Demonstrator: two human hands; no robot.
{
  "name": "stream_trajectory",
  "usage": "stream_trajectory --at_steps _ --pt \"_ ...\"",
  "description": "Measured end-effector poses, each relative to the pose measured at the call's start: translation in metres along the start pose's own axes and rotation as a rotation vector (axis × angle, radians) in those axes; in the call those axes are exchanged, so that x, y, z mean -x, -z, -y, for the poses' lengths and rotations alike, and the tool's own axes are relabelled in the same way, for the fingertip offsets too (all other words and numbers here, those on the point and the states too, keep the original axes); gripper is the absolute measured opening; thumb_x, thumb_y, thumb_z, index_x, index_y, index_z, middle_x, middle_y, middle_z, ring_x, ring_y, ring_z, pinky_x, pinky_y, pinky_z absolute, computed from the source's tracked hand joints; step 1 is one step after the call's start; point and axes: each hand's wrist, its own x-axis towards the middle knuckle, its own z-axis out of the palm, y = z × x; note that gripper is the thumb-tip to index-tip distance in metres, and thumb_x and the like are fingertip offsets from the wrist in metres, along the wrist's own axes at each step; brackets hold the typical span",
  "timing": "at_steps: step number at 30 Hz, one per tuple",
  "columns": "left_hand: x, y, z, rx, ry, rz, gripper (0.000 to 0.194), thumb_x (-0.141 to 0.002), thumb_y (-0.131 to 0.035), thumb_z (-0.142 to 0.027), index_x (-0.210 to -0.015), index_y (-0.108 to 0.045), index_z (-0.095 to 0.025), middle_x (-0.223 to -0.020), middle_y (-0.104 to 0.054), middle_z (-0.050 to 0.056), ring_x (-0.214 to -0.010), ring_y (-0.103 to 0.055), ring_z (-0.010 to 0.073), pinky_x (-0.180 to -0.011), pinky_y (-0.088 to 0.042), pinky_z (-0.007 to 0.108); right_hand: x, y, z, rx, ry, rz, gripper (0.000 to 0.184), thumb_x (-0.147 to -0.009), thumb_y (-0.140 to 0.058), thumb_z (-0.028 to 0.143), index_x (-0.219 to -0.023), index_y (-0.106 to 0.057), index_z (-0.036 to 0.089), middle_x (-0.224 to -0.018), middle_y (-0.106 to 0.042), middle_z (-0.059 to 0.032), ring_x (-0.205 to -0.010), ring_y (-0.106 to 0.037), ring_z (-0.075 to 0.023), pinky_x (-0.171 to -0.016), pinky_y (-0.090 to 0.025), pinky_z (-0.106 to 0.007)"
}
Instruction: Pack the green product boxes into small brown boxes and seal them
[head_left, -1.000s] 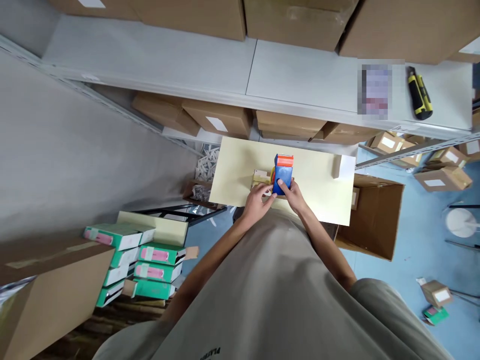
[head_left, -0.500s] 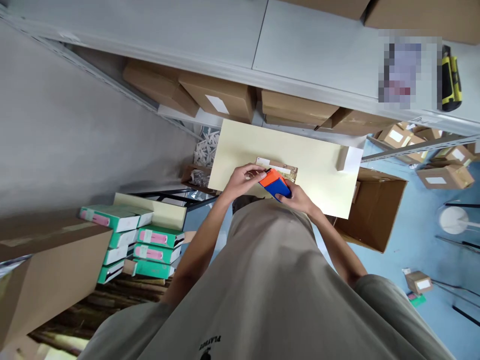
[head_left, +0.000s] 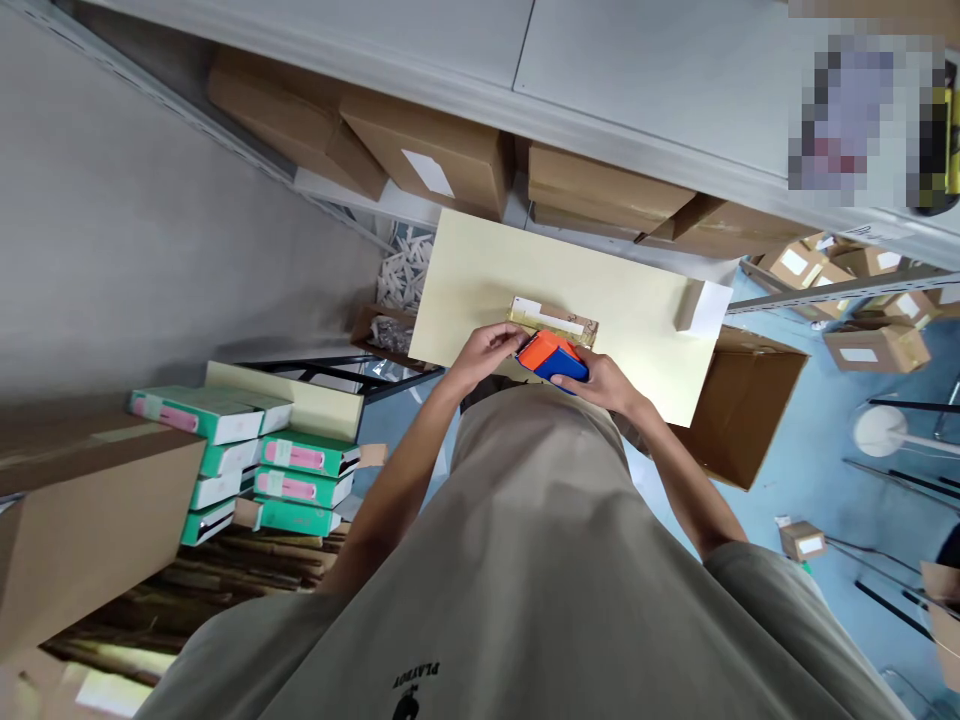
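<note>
My right hand [head_left: 606, 382] is wrapped round a small block-shaped item, orange and blue [head_left: 551, 358], its exact kind unclear. Its orange end with a dark edge points left, and the blue part lies under my right thumb. At that orange end my left hand [head_left: 486, 350] has thumb and fingertips pinched together; what they hold, if anything, is too small to make out. Just beyond the item, a taped cardboard box [head_left: 559, 318] with a white label lies on the pale yellow tabletop [head_left: 465, 280].
A white box [head_left: 705, 308] stands at the table's right end. Below it is a large open carton [head_left: 750, 400]. Cardboard boxes [head_left: 427, 150] fill the shelf [head_left: 420, 50] ahead. Green boxes [head_left: 300, 487] are stacked at left, beside a big carton [head_left: 112, 510].
My left fingertips have shifted slightly left off the orange end. The item has turned flatter in my right hand. The view has shifted a little.
</note>
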Motion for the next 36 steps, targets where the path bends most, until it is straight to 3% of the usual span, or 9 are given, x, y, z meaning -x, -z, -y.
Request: stream_trajectory --at_steps 8,15,23,31,36 --pt "0.001 -0.005 0.032 0.110 0.127 -0.059 0.043 -0.088 -0.082 -0.054 -0.105 -0.084 -0.015 -0.101 -0.082 0.006 -0.088 -0.071 0.0199 -0.079 -0.056 0.029 -0.010 0.014 0.015 0.100 -0.040 0.158 0.064 -0.096 -0.063 0.086 -0.098 -0.067 0.022 -0.079 -0.072 -0.0034 -0.066 -0.062 -0.0214 -0.064 -0.044 -0.034" --pt "-0.002 -0.009 0.048 0.093 0.073 -0.169 0.040 -0.092 -0.077 -0.056 -0.097 -0.080 -0.017 -0.089 -0.079 0.005 -0.081 -0.071 0.0191 -0.078 -0.058 0.031 -0.023 0.035 0.030 0.130 -0.125 0.334 0.065 -0.096 -0.063 0.087 -0.091 -0.065 0.023 -0.078 -0.070 -0.0028 -0.069 -0.063 -0.0200 -0.063 -0.044 -0.033" --pt "-0.026 0.023 0.068 0.099 0.066 -0.343 0.043 -0.092 -0.079 -0.059 -0.093 -0.079 -0.016 -0.073 -0.071 0.002 -0.069 -0.065 0.0150 -0.068 -0.055 0.027 -0.037 0.077 0.045 0.066 -0.408 0.471 0.059 -0.094 -0.073 0.081 -0.097 -0.071 0.022 -0.083 -0.080 -0.0051 -0.070 -0.075 -0.0206 -0.063 -0.056 -0.032" --pt "-0.064 0.031 0.105 0.147 0.131 -0.387 0.037 -0.093 -0.081 -0.053 -0.087 -0.078 -0.017 -0.073 -0.071 0.003 -0.067 -0.065 0.0143 -0.066 -0.056 0.027 -0.088 0.069 0.039 0.171 -0.444 0.502 0.059 -0.094 -0.076 0.074 -0.112 -0.076 0.017 -0.084 -0.080 -0.0084 -0.074 -0.077 -0.0238 -0.065 -0.057 -0.035" --pt "-0.075 0.026 0.130 0.137 0.165 -0.410 0.037 -0.095 -0.082 -0.053 -0.085 -0.079 -0.018 -0.072 -0.072 0.003 -0.066 -0.066 0.0148 -0.063 -0.056 0.026 -0.100 0.064 0.036 0.213 -0.450 0.521 0.064 -0.093 -0.073 0.081 -0.099 -0.075 0.017 -0.080 -0.078 -0.0085 -0.072 -0.075 -0.0227 -0.064 -0.054 -0.033"
